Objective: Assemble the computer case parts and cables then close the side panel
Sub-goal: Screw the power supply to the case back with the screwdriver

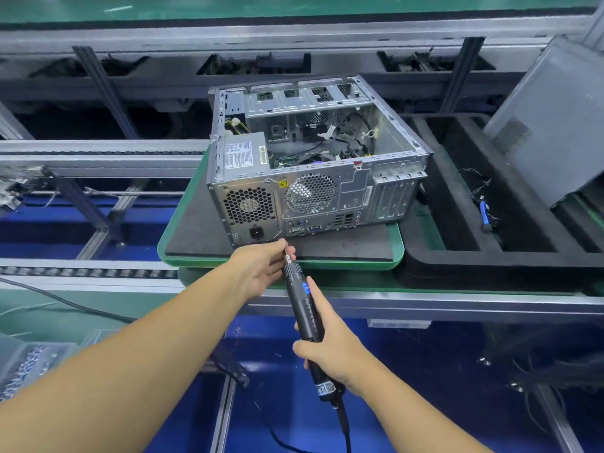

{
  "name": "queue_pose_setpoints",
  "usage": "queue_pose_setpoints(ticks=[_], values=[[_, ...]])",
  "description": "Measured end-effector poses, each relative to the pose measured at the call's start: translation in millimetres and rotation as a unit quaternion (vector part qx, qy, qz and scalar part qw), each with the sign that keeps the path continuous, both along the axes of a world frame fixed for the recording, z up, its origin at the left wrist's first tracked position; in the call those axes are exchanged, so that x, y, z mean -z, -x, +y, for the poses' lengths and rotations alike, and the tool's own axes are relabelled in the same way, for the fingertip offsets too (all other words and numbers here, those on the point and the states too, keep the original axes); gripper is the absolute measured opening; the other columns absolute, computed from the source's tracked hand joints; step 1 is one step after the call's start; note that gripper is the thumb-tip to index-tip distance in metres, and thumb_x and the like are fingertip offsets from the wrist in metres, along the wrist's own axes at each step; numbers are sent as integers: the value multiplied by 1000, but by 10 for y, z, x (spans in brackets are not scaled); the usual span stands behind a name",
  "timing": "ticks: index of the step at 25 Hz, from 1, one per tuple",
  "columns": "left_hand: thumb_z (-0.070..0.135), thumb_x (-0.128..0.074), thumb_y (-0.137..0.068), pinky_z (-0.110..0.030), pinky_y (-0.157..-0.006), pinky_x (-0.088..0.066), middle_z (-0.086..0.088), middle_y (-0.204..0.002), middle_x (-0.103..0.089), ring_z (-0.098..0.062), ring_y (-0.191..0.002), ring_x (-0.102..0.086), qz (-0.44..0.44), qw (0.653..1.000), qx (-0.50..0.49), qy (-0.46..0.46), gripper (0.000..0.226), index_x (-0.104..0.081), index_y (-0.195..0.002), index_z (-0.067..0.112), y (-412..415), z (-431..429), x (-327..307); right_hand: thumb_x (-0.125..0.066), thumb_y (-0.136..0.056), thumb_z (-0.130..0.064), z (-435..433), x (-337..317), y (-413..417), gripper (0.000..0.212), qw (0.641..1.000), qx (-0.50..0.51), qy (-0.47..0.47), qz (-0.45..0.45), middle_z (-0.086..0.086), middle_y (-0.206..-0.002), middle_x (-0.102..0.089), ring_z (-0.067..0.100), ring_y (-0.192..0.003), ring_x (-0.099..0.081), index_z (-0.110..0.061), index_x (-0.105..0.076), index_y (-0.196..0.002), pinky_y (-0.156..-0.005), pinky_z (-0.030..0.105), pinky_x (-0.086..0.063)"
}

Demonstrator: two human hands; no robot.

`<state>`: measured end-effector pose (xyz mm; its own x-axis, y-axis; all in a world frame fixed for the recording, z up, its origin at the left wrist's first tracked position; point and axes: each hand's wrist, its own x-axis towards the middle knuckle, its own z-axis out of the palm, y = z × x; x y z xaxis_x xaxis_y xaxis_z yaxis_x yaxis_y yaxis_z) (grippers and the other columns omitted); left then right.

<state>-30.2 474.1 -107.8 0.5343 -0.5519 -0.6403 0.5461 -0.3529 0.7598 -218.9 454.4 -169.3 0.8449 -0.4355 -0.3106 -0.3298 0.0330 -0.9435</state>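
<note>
The black elec. screwdriver [305, 305] is gripped round its body by the right hand [330, 348], its bit end pinched by curled fingertips of the left hand [261, 266], just in front of the computer case [313, 158], laid open-side-up on the green tray [397, 253].

The case [313, 197] lies open on top, free to reach from above; cables [346, 138] crowd its middle and the power supply [242, 152] fills the near-left corner. The pad [192, 223] leaves room on the left. The left hand [261, 266], right hand [330, 348] and screwdriver [305, 308] stand before its near face; the tray [454, 204] hems the right.
</note>
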Motion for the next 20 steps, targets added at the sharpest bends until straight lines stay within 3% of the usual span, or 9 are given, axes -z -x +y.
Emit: queue_pose_setpoints(ticks=[2,4,6,8,10,13,15,17,20], values=[[31,-58,-98,-35,-90,-52,-6,-101,-75,-17,-90,-69,-74,990,98,-68,30,-66,-111,5,-64,114,-178,-67,-76,-14,-24,-23,3,105,1000,1,-5,-1,7,-112,-63,14,-63,-58,-79,-12,-137,-64,25,-56],[37,-56,-99,-31,-80,-55,-4,-93,-77,-16,-82,-71,-211,951,196,-110,32,-71,-101,9,-160,286,-461,-67,-77,-14,-62,-61,4,104,1000,4,-3,-1,6,-113,-63,14,-63,-58,-78,-13,-139,-64,25,-55],[36,-54,-96,-23,-59,-52,2,-74,-75,-12,-63,-67,-420,871,242,-81,32,-76,-80,19,-297,415,-855,-67,-77,-14,-80,-116,-21,104,1000,6,2,-1,3,-114,-63,15,-62,-59,-77,-14,-139,-65,25,-55],[41,-48,-89,-17,-47,-44,5,-65,-71,-8,-51,-58,-604,765,222,-17,35,-73,-71,23,-458,358,-1261,-68,-77,-14,-60,-128,-50,103,1000,9,5,1,0,-114,-62,16,-63,-60,-76,-14,-140,-66,27,-56],[53,-41,-84,-22,-59,-45,5,-82,-69,-9,-72,-61,-715,668,207,-6,39,-69,-81,26,-729,38,-1541,-68,-77,-16,-8,-115,-60,102,1000,23,14,0,-2,-113,-63,16,-64,-61,-76,-15,-140,-68,30,-58],[77,-28,-83,-48,-101,-39,-15,-139,-50,-34,-125,-47,-736,576,287,-210,78,-56,-130,23,-1156,-532,-1551,-69,-77,-26,75,-43,-21,95,998,56,28,0,-8,-106,-68,14,-69,-63,-77,-18,-138,-75,36,-61],[91,-16,-75,-54,-112,-29,-21,-153,-33,-41,-137,-34,-684,541,375,-315,107,-37,-148,16,-1298,-681,-1300,-69,-76,-31,149,8,18,91,997,68,28,-11,-10,-101,-69,14,-71,-63,-78,-20,-137,-78,39,-61],[93,-21,-67,-54,-113,-28,-22,-152,-35,-41,-138,-33,-672,562,359,-321,118,-40,-146,7,-1368,-697,-1100,-69,-77,-32,206,49,40,91,997,73,25,-13,-7,-99,-69,15,-69,-64,-80,-19,-135,-77,40,-62],[85,-19,-58,-49,-102,-39,-26,-131,-54,-42,-119,-48,-697,572,323,-289,113,-58,-124,3,-1316,-681,-1086,-67,-80,-28,283,76,74,91,996,81,27,-6,-3,-100,-69,15,-67,-64,-79,-18,-137,-77,37,-62]])
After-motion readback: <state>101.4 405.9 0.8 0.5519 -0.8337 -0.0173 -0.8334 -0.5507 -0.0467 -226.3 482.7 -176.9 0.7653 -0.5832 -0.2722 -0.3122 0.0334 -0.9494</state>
